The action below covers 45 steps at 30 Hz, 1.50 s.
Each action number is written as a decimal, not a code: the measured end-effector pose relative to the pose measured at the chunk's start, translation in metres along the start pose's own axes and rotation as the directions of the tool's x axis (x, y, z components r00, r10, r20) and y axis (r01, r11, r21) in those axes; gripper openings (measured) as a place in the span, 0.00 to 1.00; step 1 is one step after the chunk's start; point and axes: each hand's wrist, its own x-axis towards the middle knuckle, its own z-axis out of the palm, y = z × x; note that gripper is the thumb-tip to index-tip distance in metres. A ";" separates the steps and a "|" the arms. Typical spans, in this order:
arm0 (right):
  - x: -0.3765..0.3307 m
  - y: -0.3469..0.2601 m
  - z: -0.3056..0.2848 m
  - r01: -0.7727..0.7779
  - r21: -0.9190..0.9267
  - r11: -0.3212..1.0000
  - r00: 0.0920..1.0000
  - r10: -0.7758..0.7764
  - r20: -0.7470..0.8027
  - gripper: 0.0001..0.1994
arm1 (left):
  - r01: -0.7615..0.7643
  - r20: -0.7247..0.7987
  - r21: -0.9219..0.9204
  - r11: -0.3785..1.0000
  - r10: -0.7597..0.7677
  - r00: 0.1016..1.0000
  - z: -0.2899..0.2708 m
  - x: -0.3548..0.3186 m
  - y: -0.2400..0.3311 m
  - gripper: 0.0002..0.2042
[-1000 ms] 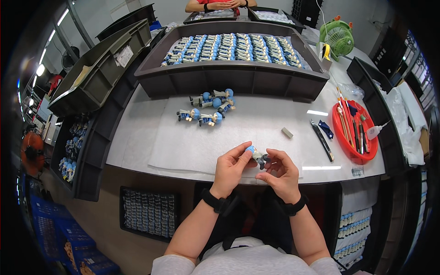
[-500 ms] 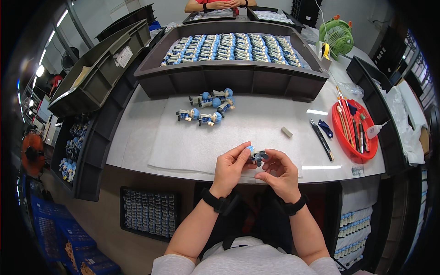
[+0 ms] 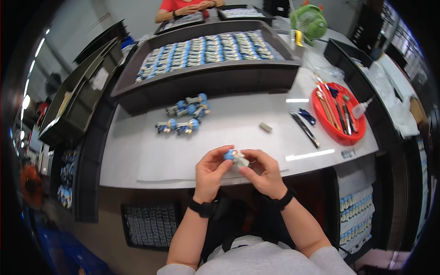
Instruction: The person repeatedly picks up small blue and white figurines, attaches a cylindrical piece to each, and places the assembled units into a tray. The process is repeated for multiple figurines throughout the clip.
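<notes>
Between my two hands, above the near edge of the white table, is a small figurine with a blue head and a pale body. The fingers of my left hand pinch it by the head. My right hand grips the body end between thumb and fingers. Farther off to the left, several similar blue-headed figurines lie loosely on the table. A small grey block rests ahead and to the right of my hands.
A large dark tray packed with rows of figurines spans the far table. At right are a red bowl of brushes and tools, a black-handled tool and a green fan. Across sits another person. Crates flank both sides.
The figurine has been turned: its dark feet pointed to the right before, and now its pale body shows. My right hand has closed in on it. The whole view has shifted and tilted.
</notes>
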 end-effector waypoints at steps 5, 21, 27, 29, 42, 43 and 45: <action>0.005 0.000 -0.005 0.123 -0.108 0.987 0.992 -0.123 0.010 0.11 | 0.000 -0.037 -0.012 1.000 -0.001 0.999 0.003 -0.001 0.003 0.14; -0.212 0.010 -0.349 -0.642 -0.638 0.425 0.549 -0.326 -0.770 0.11 | 0.067 -0.152 0.224 0.972 -0.033 0.988 0.000 0.001 -0.004 0.11; -0.299 0.081 -0.407 -0.796 -0.605 0.022 0.598 -0.131 -0.791 0.12 | 0.059 -0.131 0.260 0.964 -0.025 0.991 -0.009 0.002 -0.005 0.12; -0.305 0.095 -0.413 -0.866 -0.490 0.094 0.480 -0.111 -0.870 0.12 | 0.051 -0.116 0.259 0.964 -0.021 0.993 -0.011 0.002 -0.006 0.12; -0.281 0.088 -0.398 -0.776 -0.626 -0.078 0.631 -0.100 -0.770 0.09 | 0.050 -0.142 0.243 0.969 -0.015 0.990 -0.005 0.003 -0.006 0.11; -0.265 0.073 -0.382 -0.678 -0.704 -0.210 0.735 -0.166 -0.658 0.09 | 0.053 -0.150 0.240 0.969 -0.017 0.989 -0.007 0.002 -0.006 0.11; -0.231 0.041 -0.344 -0.549 -0.814 -0.188 0.835 -0.176 -0.522 0.08 | 0.047 -0.148 0.241 0.969 -0.011 0.989 -0.004 0.001 -0.005 0.10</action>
